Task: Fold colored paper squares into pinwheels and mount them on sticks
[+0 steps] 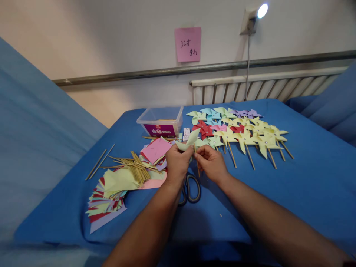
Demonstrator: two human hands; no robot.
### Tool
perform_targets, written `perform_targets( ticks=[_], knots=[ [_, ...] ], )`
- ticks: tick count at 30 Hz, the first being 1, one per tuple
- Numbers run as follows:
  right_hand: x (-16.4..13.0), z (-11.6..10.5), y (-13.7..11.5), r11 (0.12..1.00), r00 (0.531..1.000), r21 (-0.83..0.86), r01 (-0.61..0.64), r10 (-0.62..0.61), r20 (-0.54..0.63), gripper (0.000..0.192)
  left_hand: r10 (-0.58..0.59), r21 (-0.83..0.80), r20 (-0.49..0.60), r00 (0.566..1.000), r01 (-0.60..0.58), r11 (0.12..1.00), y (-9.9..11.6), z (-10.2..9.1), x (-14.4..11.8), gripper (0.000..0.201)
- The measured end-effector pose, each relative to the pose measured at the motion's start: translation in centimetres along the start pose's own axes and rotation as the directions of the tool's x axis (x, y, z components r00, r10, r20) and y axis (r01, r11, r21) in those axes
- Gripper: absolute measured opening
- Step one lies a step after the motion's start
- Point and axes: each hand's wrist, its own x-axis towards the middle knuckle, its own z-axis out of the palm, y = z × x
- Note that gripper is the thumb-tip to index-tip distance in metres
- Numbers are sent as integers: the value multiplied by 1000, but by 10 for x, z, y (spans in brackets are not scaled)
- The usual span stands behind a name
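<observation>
Pale green folded paper pinwheel [191, 138] held up over a blue cloth-covered table [278, 207]

Farthest left on the cloth, two thin tan wooden rods [96, 165] lie slantwise near each other. Beside them spreads a fanned stack of red, lilac, green and cream paper [107, 202], its upper part overlain by a loose bundle of tan wooden rods [138, 168]. Next comes a pile of square sheets topped with pink paper [157, 149], in front of a clear plastic box with a purple label [161, 130].

In the middle, the left hand [178, 160] is closed on the pinwheel's paper, its fingers partly hidden. Below, black-handled scissors [193, 190] lie on the cloth, partly covered by the left forearm. A small white printed box [186, 132] stands just behind the paper.

The right hand [210, 163] has thumb and forefinger together, pinching a slim tan wooden stick [198, 170] that slants down from the paper; whether the two are fastened cannot be told. Farther right, rows of finished pinwheels in yellow, green, blue, red, pink and purple paper [245, 139] lie overlapping, several sticks pointing toward the person.
</observation>
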Motion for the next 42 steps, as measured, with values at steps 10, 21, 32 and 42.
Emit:
perform_targets(
  ticks=[10,21,32,42],
  knots=[
    [0,1,-7,998,999,56,-38,38,2,27,55,54,-12,998,-54,997,1,0,-2,24],
    [4,-3,-7,996,999,87,-38,37,13,29,38,-93,29,999,-36,995,1,0,-3,33],
    [2,-5,-8,998,1000,-54,11,-12,-8,25,17,-110,99,995,-6,994,9,0,-4,39],
    [17,-31,-21,995,991,73,67,-58,-121,36,-111,-79,237,965,133,988,16,-6,-2,42]
  ],
)
